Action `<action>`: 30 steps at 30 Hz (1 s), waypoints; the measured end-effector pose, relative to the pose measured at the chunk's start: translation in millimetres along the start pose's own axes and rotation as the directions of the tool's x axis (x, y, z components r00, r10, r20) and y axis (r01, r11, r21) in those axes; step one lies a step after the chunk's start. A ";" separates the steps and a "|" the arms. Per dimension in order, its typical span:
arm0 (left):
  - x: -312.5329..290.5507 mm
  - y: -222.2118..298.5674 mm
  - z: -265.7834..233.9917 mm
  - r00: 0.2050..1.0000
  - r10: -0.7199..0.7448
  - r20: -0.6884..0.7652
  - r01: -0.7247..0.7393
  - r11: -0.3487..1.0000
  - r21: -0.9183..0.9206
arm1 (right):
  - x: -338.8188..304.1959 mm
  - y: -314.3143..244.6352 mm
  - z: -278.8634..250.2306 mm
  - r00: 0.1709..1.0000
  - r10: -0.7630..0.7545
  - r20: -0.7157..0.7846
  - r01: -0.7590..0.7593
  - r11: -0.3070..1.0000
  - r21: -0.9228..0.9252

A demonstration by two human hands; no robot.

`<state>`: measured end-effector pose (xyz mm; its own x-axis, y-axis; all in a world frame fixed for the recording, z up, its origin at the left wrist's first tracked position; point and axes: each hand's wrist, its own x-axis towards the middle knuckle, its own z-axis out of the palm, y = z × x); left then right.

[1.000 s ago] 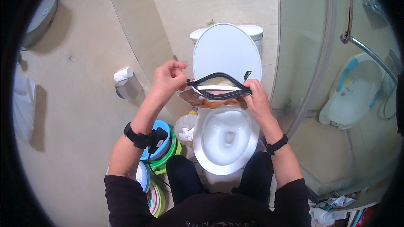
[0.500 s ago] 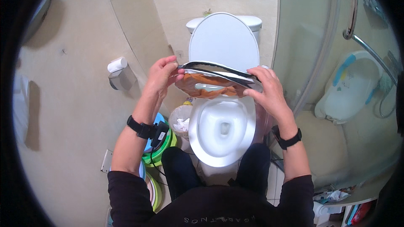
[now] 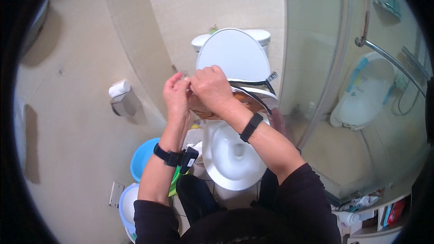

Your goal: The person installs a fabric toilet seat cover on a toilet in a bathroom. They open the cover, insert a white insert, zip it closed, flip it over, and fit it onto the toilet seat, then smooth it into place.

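The fingers (image 3: 181, 81) of the left hand (image 3: 175, 96) are pinched narrow at the near-left edge of a round, shallow bowl-like thing (image 3: 253, 97) with a dark band round its rim. The right hand (image 3: 211, 88) crosses over beside it, knuckles up, its fingers curled down onto the same edge, so the two hands touch each other there. What exactly lies under the right hand's fingertips is hidden by the hand itself.

The round thing is held tilted over the open toilet bowl (image 3: 233, 153), with a brownish inside showing just right of the right hand. A loose dark strap end (image 3: 270, 77) sticks out at its far-right side.

Behind the hands the white toilet lid (image 3: 233, 54) stands upright against the cistern (image 3: 260, 36). Each wrist carries a black band; the left one (image 3: 174, 157) has a small dark unit on it, the right one (image 3: 251, 127) is plain.

To the left, on the beige wall, hangs a toilet paper holder (image 3: 121, 97). On the floor near the left side of the toilet sits a blue basin (image 3: 142, 158), with a second pale-blue one (image 3: 126, 205) nearer still. To the right, behind a glass shower screen (image 3: 316, 63), a white and blue baby tub (image 3: 364, 92) leans in the stall.
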<state>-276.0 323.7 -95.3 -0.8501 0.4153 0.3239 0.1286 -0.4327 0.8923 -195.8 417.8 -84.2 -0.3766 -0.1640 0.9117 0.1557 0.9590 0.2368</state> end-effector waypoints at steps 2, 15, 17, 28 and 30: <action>2.7 -9.4 -1.7 0.970 0.237 0.051 -0.236 0.972 -0.013 | 0.3 10.9 3.0 0.997 -0.043 -0.065 0.044 0.999 0.017; 28.2 -50.3 -12.4 0.790 0.559 0.251 -0.612 0.688 0.391 | -42.5 90.6 -27.8 0.900 0.262 -0.348 -0.292 0.956 -0.034; 33.9 -52.9 -12.7 0.792 0.563 0.238 -0.609 0.697 0.379 | -79.2 108.1 -39.8 0.799 0.489 -0.351 -0.503 0.862 0.056; 33.8 -71.0 -46.7 0.760 0.557 0.335 -0.649 0.619 0.444 | -164.2 110.2 -45.1 0.474 0.878 0.063 -0.693 0.328 0.641; 34.1 -72.8 -52.9 0.757 0.539 0.369 -0.652 0.578 0.492 | -171.7 108.2 -49.4 0.532 0.845 0.059 -0.648 0.361 0.670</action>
<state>-341.4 327.0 -165.9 -0.3855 0.3762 0.8425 0.8792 -0.1273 0.4591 -69.2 538.3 -198.6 -0.1225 0.7366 0.6652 -0.3119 0.6077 -0.7303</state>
